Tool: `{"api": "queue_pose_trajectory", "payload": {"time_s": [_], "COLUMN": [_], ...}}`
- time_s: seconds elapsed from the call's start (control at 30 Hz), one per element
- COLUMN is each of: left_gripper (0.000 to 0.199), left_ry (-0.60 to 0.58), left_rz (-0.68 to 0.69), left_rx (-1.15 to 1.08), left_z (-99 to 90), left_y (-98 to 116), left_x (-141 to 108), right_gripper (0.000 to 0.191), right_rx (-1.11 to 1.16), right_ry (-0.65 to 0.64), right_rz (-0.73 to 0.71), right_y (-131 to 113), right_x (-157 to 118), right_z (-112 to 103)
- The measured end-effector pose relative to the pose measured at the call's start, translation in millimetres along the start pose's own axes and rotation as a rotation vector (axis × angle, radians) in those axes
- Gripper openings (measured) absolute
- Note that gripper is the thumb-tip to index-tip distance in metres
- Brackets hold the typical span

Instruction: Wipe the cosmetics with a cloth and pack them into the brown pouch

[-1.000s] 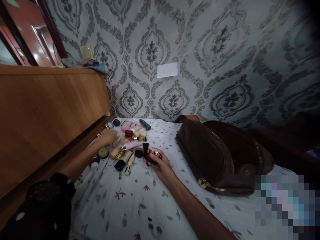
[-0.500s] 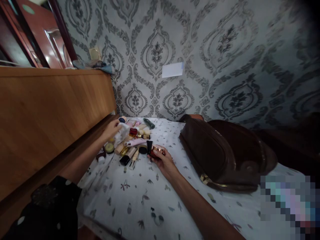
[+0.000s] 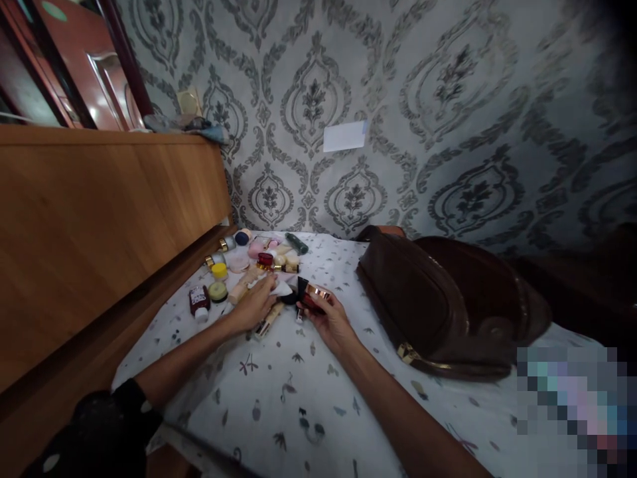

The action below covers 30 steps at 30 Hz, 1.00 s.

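Observation:
My right hand [image 3: 329, 317] is closed round a small dark red cosmetic container [image 3: 313, 299] with a shiny copper-coloured part. My left hand [image 3: 256, 304] pinches a crumpled white cloth or tissue [image 3: 283, 289], close to that container; whether the two touch is unclear. Beneath and behind the left hand lie several cosmetics, partly hidden by it. A pale tube with a clear end [image 3: 269, 322] pokes out below its fingers. Left of it are a dark red bottle with a white cap [image 3: 199, 302], a round green jar [image 3: 217, 292] and a yellow-lidded jar [image 3: 219, 270].
A big dark brown leather bag [image 3: 438, 305] stands on the white patterned sheet [image 3: 298, 385] to the right. A wooden panel [image 3: 109, 199] borders the left side, and the papered wall [image 3: 308, 86] closes off the back. A green tube [image 3: 296, 243] lies near the wall.
My left hand has moved right and toward me with the white cloth, from the back of the cosmetics to beside the right hand. The jars it covered are now visible. The right hand barely moved.

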State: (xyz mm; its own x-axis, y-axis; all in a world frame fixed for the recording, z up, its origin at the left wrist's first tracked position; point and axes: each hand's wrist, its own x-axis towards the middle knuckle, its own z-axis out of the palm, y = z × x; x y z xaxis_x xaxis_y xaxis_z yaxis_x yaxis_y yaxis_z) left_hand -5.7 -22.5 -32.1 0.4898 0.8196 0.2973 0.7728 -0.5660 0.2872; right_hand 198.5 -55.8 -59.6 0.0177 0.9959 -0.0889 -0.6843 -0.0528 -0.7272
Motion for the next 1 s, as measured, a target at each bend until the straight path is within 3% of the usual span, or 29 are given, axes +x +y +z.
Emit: {"api": "queue_pose_trajectory", "payload": {"time_s": [0.17,0.27,0.37,0.53,0.6,0.73,0.87,1.0], "left_gripper": [0.035,0.028,0.026,0.02,0.014,0.008,0.008,0.011], "left_ry": [0.007,0.066,0.173,0.293,0.275,0.237,0.25,0.265], "left_rz": [-0.068,-0.14,-0.241,-0.339,-0.339,-0.306,-0.275,-0.265], "left_rx": [0.027,0.037,0.073,0.148,0.151,0.127,0.096,0.057], "left_z": [-0.1,-12.4,-38.3,-76.0,-74.5,-48.4,-29.4,-32.0], "left_y": [-6,-11,-25,-62,-73,-86,-100,-119], "left_x": [12,11,-9,-66,-85,-103,-96,-77], "right_gripper": [0.042,0.043,0.041,0.039,0.039,0.04,0.039,0.04], "right_rx": [-0.009,-0.001,0.011,0.03,0.045,0.064,0.053,0.047], "right_ry": [0.017,0.033,0.043,0.039,0.046,0.061,0.045,0.058], "right_rz": [-0.016,-0.016,-0.001,0.006,0.004,0.015,0.025,0.025], "right_y": [0,0,1,2,2,2,2,1], "right_x": [0,-1,0,4,5,6,6,5], "right_z": [-2,-3,-4,-5,-5,-7,-10,-9]}}
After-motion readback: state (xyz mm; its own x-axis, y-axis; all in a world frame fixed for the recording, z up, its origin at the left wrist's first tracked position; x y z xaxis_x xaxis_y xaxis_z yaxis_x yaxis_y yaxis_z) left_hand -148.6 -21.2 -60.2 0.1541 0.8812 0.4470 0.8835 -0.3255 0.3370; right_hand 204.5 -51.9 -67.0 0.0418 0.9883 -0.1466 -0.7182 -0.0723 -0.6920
